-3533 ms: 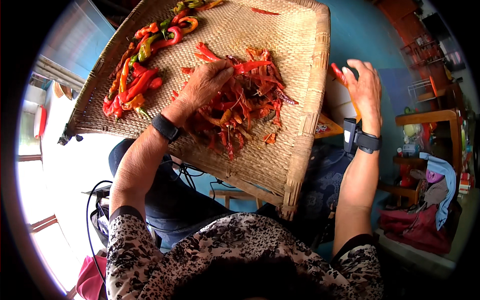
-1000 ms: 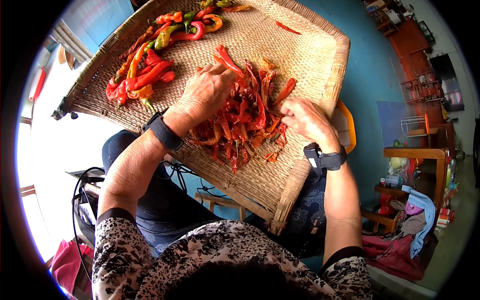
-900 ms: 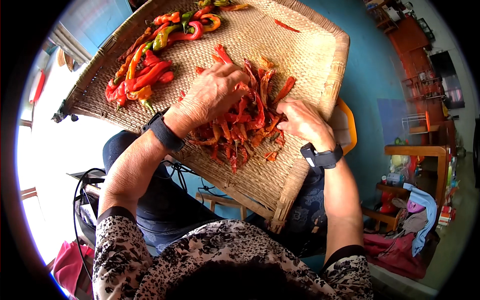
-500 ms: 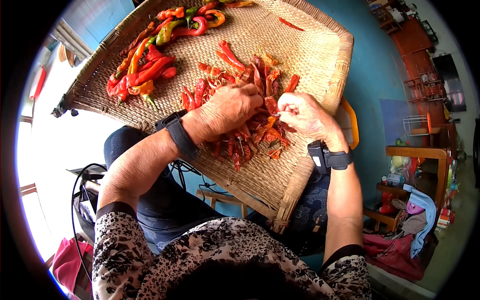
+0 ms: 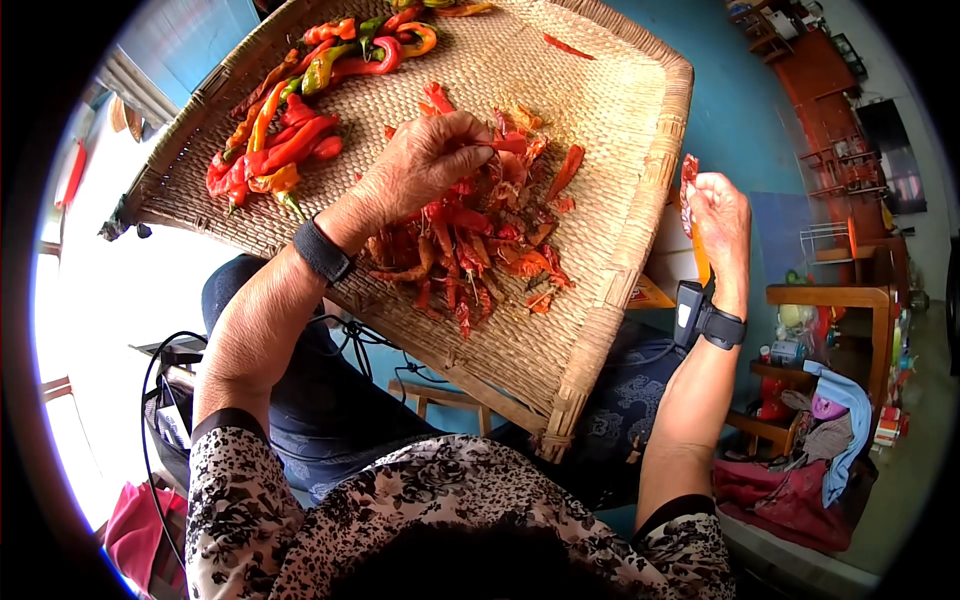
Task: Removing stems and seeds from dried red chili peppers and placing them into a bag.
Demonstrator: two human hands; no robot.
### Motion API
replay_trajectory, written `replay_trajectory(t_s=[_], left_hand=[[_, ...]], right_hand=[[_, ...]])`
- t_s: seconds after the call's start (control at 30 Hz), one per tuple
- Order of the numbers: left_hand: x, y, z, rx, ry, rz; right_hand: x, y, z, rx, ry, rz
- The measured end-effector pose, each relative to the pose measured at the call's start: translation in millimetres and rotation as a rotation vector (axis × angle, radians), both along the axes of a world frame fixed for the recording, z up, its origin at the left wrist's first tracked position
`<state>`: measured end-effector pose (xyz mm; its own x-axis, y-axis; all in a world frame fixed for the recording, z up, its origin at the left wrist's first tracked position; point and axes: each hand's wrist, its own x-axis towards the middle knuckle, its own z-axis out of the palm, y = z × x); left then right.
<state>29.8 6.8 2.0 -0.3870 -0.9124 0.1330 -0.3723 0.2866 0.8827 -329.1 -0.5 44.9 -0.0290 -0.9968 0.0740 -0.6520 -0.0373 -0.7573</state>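
A woven basket tray (image 5: 610, 110) rests across my knees. In its middle lies a loose heap of dried red chilies (image 5: 455, 240). My left hand (image 5: 425, 160) is over the far part of this heap, thumb and fingers pinched on a dried chili (image 5: 510, 145). Out past the tray's right rim, my right hand (image 5: 722, 220) is closed around another dried chili (image 5: 688, 185), which points upward from the fingers. Fresher red, orange and green peppers (image 5: 300, 145) lie bunched at the tray's left. One thin red chili (image 5: 568, 46) sits apart near the far rim.
Below my right hand, beside the tray, is a white container with an orange edge (image 5: 675, 265), partly hidden. Black cables (image 5: 360, 345) hang by my left knee. A wooden chair (image 5: 830, 297) with cloths stands at the right, and a dark bag (image 5: 172, 400) at the left.
My right hand has moved right, from the heap to beyond the tray's rim, carrying a dried chili. My left hand has shifted slightly up and left over the heap.
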Motion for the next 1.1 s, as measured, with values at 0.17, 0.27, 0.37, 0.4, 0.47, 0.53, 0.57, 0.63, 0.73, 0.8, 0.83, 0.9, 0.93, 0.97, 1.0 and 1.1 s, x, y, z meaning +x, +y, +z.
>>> replay_trajectory(t_s=[0.17, 0.27, 0.37, 0.4, 0.47, 0.53, 0.57, 0.63, 0.73, 0.8, 0.83, 0.9, 0.93, 0.97, 1.0, 1.1], left_hand=[[-3, -4, -8, 0.181, 0.362, -0.087], [-7, -2, -6, 0.330, 0.493, -0.082], [-4, -1, -5, 0.446, 0.508, -0.091], [-5, 0, -7, 0.469, 0.528, -0.111], [-6, 0, -7, 0.505, 0.560, -0.131], [-5, -2, -10, 0.470, 0.591, -0.143], [-4, -1, -10, 0.437, 0.619, -0.156], [-4, 0, -7, 0.407, 0.624, -0.090], [-1, -3, -7, 0.453, 0.540, -0.007], [2, -4, -9, 0.447, 0.515, 0.015], [0, -5, -9, 0.443, 0.492, 0.025], [-2, -4, -9, 0.439, 0.451, 0.033], [-4, -5, -9, 0.432, 0.407, 0.047], [-4, -5, -10, 0.433, 0.404, 0.042], [-3, -6, -12, 0.441, 0.396, 0.062], [-2, -6, -15, 0.446, 0.372, 0.079]], right_hand=[[22, -2, -7, -0.303, 0.417, 0.042], [74, 9, -7, -0.054, 0.184, 0.358], [118, 13, -13, 0.009, 0.088, 0.601], [121, 9, -18, -0.040, 0.161, 0.631], [129, 7, -22, -0.178, 0.195, 0.640], [132, 8, -18, -0.186, 0.155, 0.605], [134, 9, -16, -0.191, 0.113, 0.568], [127, 9, -17, -0.090, 0.070, 0.466], [114, 7, -18, -0.076, -0.041, 0.445], [110, 8, -10, -0.090, -0.089, 0.406], [106, 10, -5, -0.104, -0.132, 0.357], [91, 7, 1, -0.167, -0.137, 0.307], [79, 3, 0, -0.218, -0.120, 0.240], [69, 0, -1, -0.265, -0.104, 0.175], [59, -2, 2, -0.322, -0.065, 0.102], [25, -5, 7, -0.442, 0.016, -0.091]])
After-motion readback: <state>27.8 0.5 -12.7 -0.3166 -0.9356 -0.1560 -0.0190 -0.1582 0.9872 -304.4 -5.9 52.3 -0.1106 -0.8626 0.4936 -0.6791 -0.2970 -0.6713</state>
